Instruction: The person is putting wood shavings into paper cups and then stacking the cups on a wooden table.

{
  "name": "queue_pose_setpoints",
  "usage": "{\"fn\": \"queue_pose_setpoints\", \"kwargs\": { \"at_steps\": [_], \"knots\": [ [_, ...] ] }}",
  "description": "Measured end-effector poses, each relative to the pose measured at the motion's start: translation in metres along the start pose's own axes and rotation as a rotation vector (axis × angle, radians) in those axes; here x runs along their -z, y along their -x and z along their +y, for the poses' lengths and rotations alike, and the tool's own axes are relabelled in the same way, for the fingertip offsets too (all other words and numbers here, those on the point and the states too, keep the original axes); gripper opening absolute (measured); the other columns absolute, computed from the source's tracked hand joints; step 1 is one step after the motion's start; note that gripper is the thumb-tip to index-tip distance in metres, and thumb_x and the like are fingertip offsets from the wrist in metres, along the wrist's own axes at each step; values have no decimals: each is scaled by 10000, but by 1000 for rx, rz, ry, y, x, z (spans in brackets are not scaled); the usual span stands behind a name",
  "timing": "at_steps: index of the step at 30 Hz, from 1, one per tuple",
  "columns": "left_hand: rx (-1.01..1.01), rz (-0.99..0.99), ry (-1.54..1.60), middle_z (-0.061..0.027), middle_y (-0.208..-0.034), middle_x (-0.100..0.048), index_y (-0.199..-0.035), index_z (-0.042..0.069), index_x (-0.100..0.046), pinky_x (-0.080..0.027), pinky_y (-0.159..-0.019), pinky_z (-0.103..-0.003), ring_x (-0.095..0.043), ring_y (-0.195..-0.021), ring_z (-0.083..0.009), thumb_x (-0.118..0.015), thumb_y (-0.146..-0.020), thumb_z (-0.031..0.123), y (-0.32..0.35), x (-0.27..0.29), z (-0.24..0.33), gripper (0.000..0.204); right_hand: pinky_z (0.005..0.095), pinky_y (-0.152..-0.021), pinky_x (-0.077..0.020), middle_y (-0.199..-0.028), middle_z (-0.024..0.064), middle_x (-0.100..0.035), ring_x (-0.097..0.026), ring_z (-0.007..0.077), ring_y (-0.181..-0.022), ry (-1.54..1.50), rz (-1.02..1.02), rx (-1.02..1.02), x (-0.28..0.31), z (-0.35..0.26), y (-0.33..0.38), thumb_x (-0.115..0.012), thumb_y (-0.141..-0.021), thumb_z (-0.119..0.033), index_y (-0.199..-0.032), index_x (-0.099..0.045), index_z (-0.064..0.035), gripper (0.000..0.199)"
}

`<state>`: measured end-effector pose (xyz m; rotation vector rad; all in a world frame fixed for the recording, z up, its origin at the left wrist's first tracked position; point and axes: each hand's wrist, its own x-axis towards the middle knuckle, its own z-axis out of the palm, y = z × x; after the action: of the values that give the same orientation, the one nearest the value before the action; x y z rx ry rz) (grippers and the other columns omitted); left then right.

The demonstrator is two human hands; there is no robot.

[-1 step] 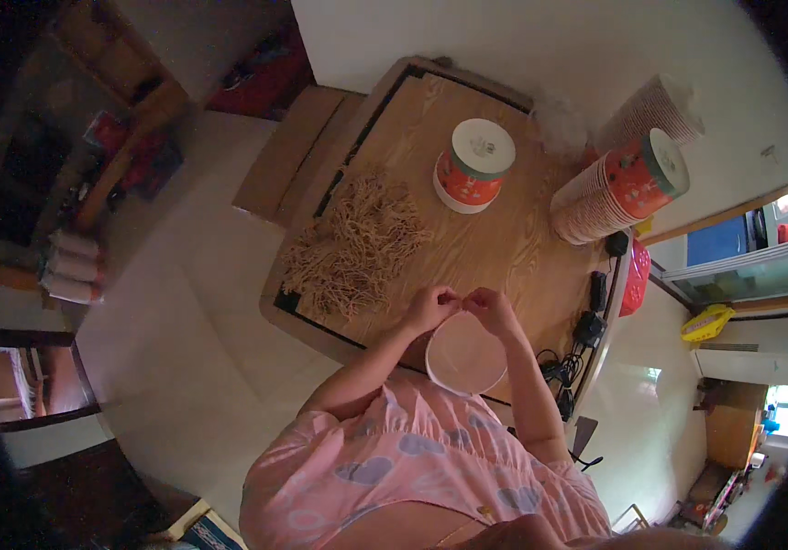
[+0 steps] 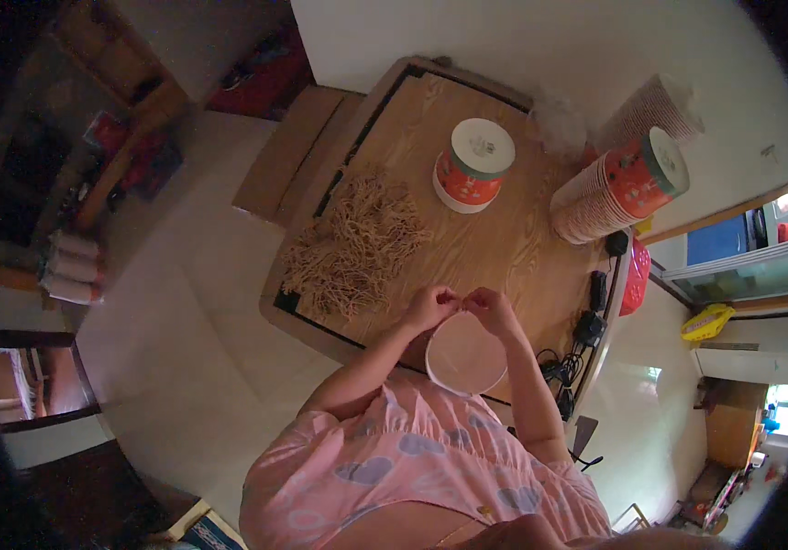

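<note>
My left hand (image 2: 431, 308) and my right hand (image 2: 493, 310) meet at the far rim of a round white paper bucket (image 2: 467, 356). Its open mouth faces up toward me, close against my pink dress. Both hands are closed in a pinch, fingertips almost touching each other. Whatever lies between the fingertips is too small to make out. A loose heap of tan twisted cords (image 2: 357, 243) lies on the table, left of and beyond my left hand. Farther off, an orange and white paper bucket (image 2: 471, 183) stands upside down with its pale base on top.
The wood-grain table (image 2: 504, 266) has a tall tilted stack of nested paper buckets (image 2: 595, 202) at its right, with another stack (image 2: 655, 110) behind. Black adapters and coiled cables (image 2: 563, 371) line the right edge. A cardboard piece (image 2: 293, 156) is beyond the left edge.
</note>
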<state>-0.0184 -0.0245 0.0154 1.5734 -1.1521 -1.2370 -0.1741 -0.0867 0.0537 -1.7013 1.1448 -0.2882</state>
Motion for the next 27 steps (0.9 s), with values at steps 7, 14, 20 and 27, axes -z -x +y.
{"fn": "queue_pose_setpoints", "kwargs": {
  "at_steps": [7,14,20,27],
  "knots": [
    [209,-142,307,-3,-709,-598,-823,69,-602,-419,-486,-218,-528,-562,-72,-597,-743,156,-3,5,-2,118,247,-631,-437,-710,41,-603,-539,98,-687,-72,-34,-3,1,10,0,-579,-755,-114,-808,-599,-15,114],
    [311,-191,297,6,-692,-585,-815,82,-589,-402,-449,-209,-515,-548,-61,-562,-751,131,-1,16,19,85,270,-556,-413,-646,22,-558,-482,94,-619,8,-139,-25,1,13,-3,-578,-760,-148,-804,-615,-38,124],
    [341,-241,223,-8,-788,-593,-860,74,-592,-437,-597,-267,-540,-730,-98,-599,-760,181,-2,18,15,146,268,-540,-405,-637,5,-550,-474,85,-613,25,-180,-86,5,2,-2,-583,-755,-160,-802,-616,-41,132],
    [89,-278,233,-2,-685,-579,-801,62,-589,-410,-503,-217,-511,-575,-67,-586,-757,113,-7,11,-14,66,266,-521,-396,-625,5,-547,-470,86,-588,26,-156,-100,2,7,-3,-580,-745,-172,-791,-613,-36,147]
  ]
}}
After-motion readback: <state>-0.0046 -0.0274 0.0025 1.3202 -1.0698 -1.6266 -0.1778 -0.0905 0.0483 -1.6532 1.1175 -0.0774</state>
